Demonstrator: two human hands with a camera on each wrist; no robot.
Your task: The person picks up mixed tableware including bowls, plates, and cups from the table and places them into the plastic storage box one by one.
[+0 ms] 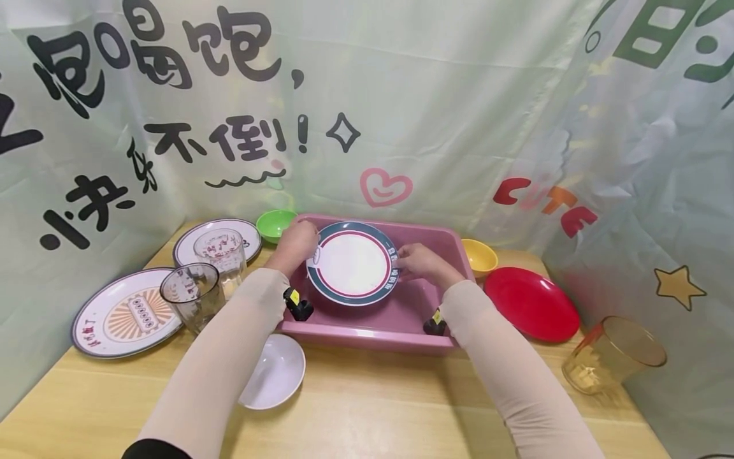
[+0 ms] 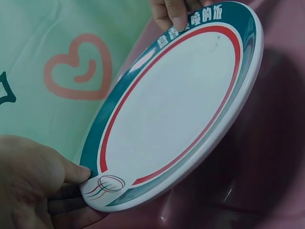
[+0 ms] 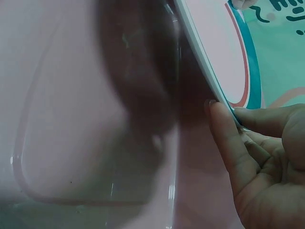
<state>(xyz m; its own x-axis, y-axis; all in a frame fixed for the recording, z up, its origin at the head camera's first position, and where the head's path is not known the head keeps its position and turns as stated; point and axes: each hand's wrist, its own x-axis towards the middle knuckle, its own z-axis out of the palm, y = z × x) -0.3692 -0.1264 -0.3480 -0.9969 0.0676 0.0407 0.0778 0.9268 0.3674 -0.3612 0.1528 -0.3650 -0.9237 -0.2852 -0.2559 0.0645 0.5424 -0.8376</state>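
A white plate (image 1: 352, 264) with a blue-green rim and a red ring is held tilted over the pink basin (image 1: 367, 334). My left hand (image 1: 299, 243) pinches its left edge, thumb on the upper face beside a small printed drawing (image 2: 110, 183). At the opposite edge my right hand (image 1: 425, 262) pinches the rim near white printed characters, with the thumb on one side and fingers on the other. In the right wrist view, the basin's floor (image 3: 81, 143) lies below the plate, with a dark shadow across it.
To the left are two printed plates (image 1: 94, 322), two clear glasses (image 1: 192, 299) and a green bowl (image 1: 275, 224). A white bowl (image 1: 278, 376) sits before the basin, partly behind my left sleeve. Rightward stand a yellow bowl (image 1: 480, 256), a red plate (image 1: 533, 303) and an amber glass (image 1: 608, 357).
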